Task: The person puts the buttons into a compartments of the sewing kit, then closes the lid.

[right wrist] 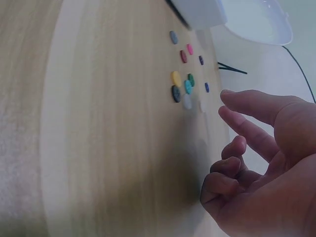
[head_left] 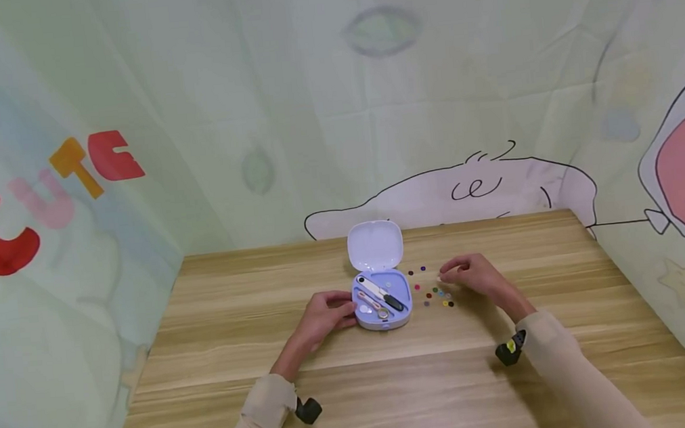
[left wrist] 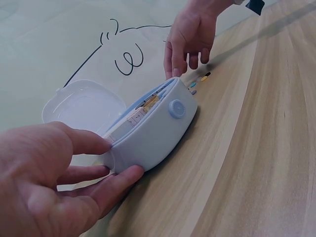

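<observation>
A white and light-blue sewing box [head_left: 384, 326] stands on the table with its lid [head_left: 376, 245] raised. Inside lie a black-handled tool [head_left: 393, 302], a pinkish tool with a round end [head_left: 370, 300] and small clear pieces [head_left: 365, 310]. My left hand [head_left: 325, 316] rests its fingertips against the box's left side, as the left wrist view shows close up. Right of the box, my right hand [head_left: 475, 276] hovers at the loose buttons, thumb and index finger extended with a small gap between them. A white button [right wrist: 202, 105] lies just beyond these fingertips.
Several small coloured buttons, among them a yellow button [right wrist: 176, 78], a pink button [head_left: 417, 287] and a dark blue button [head_left: 423, 269], lie scattered on the wooden table [head_left: 394, 386]. A printed cloth backdrop [head_left: 248, 113] rises right behind the table's far edge.
</observation>
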Motion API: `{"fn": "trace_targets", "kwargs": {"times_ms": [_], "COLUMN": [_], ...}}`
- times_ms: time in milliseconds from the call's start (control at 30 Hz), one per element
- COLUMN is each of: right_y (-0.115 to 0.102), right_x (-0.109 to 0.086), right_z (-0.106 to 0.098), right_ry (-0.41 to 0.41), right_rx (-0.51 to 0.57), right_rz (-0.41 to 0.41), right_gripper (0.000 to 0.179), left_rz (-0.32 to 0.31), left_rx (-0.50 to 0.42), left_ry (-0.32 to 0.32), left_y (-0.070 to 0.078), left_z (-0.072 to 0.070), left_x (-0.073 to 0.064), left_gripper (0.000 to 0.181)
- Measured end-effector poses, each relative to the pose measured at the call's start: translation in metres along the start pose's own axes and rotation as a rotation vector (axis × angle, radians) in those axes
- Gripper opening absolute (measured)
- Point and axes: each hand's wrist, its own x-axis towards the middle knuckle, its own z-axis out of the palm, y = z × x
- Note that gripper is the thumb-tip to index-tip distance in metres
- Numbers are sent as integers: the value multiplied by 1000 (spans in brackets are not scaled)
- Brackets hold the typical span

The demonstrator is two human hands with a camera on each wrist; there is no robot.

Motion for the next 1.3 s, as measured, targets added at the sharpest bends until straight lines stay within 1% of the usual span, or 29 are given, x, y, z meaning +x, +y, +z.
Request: {"fn": "trace_targets", "kwargs": {"times_ms": [100,267,467,733,933,1167,1300], "right_y": [2,1,-3,-6,-7,-7,-6], "right_x": [0,0,0,0,1,0,0], "right_z": [2,6,12,16,17,17,17], "right_ry": [0,10,43,92,104,90,88], "right_rx": [-7,-44,-97,-176,-195,-165,-164], "right_rz": [25,31,18,-9,7,34,26], "right_gripper": [25,26,23,14,10,7,8], "left_rz": [2,2,2,8,6,12,10], "left_rx": [-6,-3,1,-3,-4,-21,-25], "left_ry": [-1,-1,-1,-13,-17,-22,-21], "left_y": [1,1,2,1,0,-1,0], "left_z": [1,1,1,0,-1,-2,-2], "left_x": [-1,-1,-1,0,2,2,2], "left_gripper": [34,34,33,34,33,33,33]}}
